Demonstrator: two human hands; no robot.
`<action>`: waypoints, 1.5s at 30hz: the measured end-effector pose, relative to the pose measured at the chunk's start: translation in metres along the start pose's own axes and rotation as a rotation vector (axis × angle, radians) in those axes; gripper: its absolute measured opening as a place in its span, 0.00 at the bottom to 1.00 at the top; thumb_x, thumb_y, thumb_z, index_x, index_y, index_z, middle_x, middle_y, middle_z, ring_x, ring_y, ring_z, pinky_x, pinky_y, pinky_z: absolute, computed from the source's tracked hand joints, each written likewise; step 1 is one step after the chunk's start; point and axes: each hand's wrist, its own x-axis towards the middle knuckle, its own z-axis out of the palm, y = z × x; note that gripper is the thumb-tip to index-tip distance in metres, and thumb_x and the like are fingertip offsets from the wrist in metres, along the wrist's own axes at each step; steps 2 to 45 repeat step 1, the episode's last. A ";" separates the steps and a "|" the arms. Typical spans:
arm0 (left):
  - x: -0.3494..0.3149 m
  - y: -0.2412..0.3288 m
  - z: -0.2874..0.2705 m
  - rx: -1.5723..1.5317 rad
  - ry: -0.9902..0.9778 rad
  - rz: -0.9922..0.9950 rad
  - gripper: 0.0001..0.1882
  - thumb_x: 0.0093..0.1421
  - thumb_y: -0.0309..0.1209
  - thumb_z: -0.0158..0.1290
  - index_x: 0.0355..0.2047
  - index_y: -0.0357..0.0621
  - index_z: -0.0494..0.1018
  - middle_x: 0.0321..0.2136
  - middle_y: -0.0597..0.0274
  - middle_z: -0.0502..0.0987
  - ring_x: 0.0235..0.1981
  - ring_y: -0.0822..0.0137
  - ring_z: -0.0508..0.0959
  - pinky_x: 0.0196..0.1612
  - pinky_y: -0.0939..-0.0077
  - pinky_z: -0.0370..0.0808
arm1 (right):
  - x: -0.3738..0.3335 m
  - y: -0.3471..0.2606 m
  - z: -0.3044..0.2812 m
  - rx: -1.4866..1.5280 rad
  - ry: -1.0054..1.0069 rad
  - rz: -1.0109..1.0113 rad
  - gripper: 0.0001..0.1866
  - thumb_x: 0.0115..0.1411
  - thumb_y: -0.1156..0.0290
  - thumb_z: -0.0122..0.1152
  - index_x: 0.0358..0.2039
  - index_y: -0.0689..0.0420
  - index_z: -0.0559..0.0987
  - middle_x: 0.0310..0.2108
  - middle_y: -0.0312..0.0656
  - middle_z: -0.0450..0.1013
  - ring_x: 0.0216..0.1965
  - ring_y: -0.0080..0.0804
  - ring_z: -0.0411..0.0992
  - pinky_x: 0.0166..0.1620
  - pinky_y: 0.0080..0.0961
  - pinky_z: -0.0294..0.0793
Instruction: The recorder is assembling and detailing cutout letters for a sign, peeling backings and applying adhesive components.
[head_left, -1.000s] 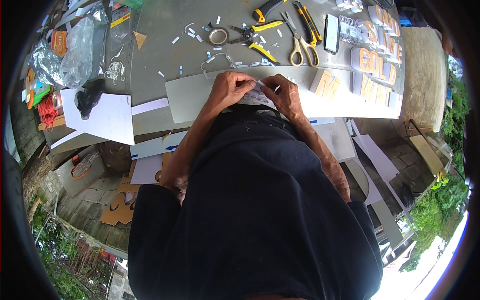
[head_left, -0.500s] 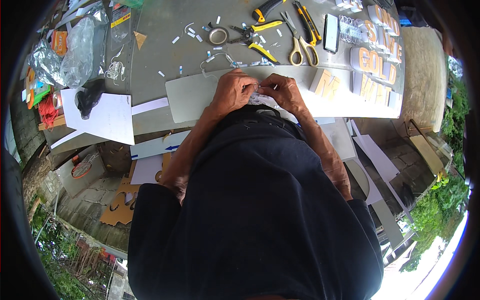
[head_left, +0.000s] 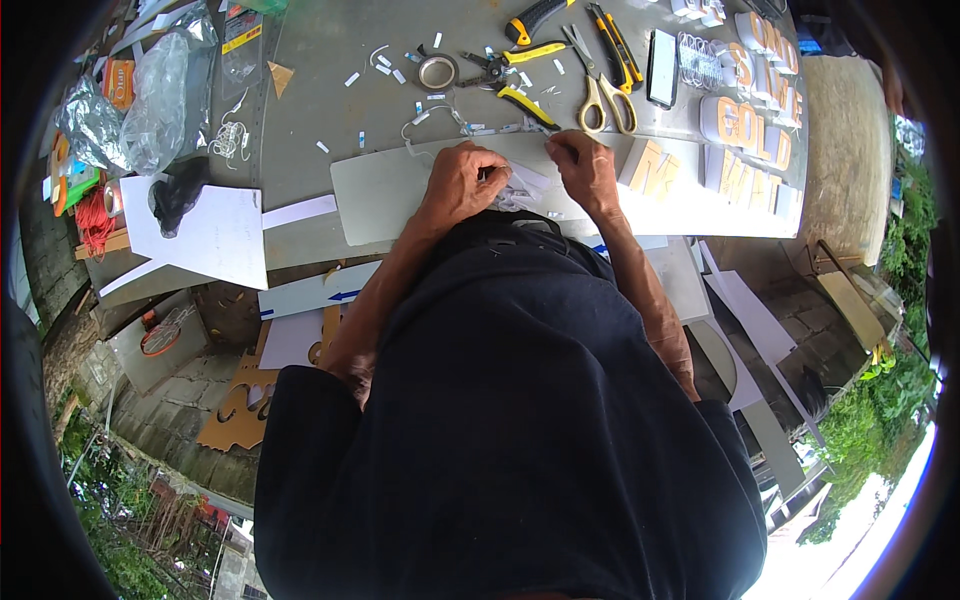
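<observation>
Above a pale flat board [head_left: 385,200], my left hand [head_left: 466,182] is closed in a pinch. Whatever sits between its fingertips is too small to make out. My right hand [head_left: 586,172] is apart from it, its fingertips pressed together beside the scissors' handles; any thing in them is hidden. Between the hands, close to my body, lies a whitish piece with thin wire [head_left: 515,192], partly covered. A thin white wire [head_left: 418,118] curls on the table beyond my left hand, among small white strips [head_left: 484,131].
Beyond my hands lie a tape roll [head_left: 437,72], yellow-handled wire strippers [head_left: 515,75], scissors [head_left: 600,95], a yellow-black cutter [head_left: 615,50] and a phone [head_left: 661,68]. Block letters [head_left: 745,120] stand at the right. Plastic bags [head_left: 155,100] and white paper [head_left: 215,235] are left.
My hands, which met at the fingertips before, have separated. The right hand has moved to the right and slightly away from me; the left has barely shifted.
</observation>
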 end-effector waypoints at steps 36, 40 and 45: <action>-0.001 -0.002 -0.001 0.007 -0.001 -0.017 0.09 0.56 0.31 0.64 0.34 0.38 0.84 0.26 0.52 0.81 0.26 0.63 0.81 0.32 0.71 0.77 | -0.001 0.000 0.001 0.001 -0.001 0.000 0.09 0.60 0.71 0.64 0.38 0.62 0.84 0.31 0.52 0.81 0.34 0.39 0.83 0.39 0.31 0.79; -0.001 -0.002 -0.001 0.007 -0.001 -0.017 0.09 0.56 0.31 0.64 0.34 0.38 0.84 0.26 0.52 0.81 0.26 0.63 0.81 0.32 0.71 0.77 | -0.001 0.000 0.001 0.001 -0.001 0.000 0.09 0.60 0.71 0.64 0.38 0.62 0.84 0.31 0.52 0.81 0.34 0.39 0.83 0.39 0.31 0.79; -0.001 -0.002 -0.001 0.007 -0.001 -0.017 0.09 0.56 0.31 0.64 0.34 0.38 0.84 0.26 0.52 0.81 0.26 0.63 0.81 0.32 0.71 0.77 | -0.001 0.000 0.001 0.001 -0.001 0.000 0.09 0.60 0.71 0.64 0.38 0.62 0.84 0.31 0.52 0.81 0.34 0.39 0.83 0.39 0.31 0.79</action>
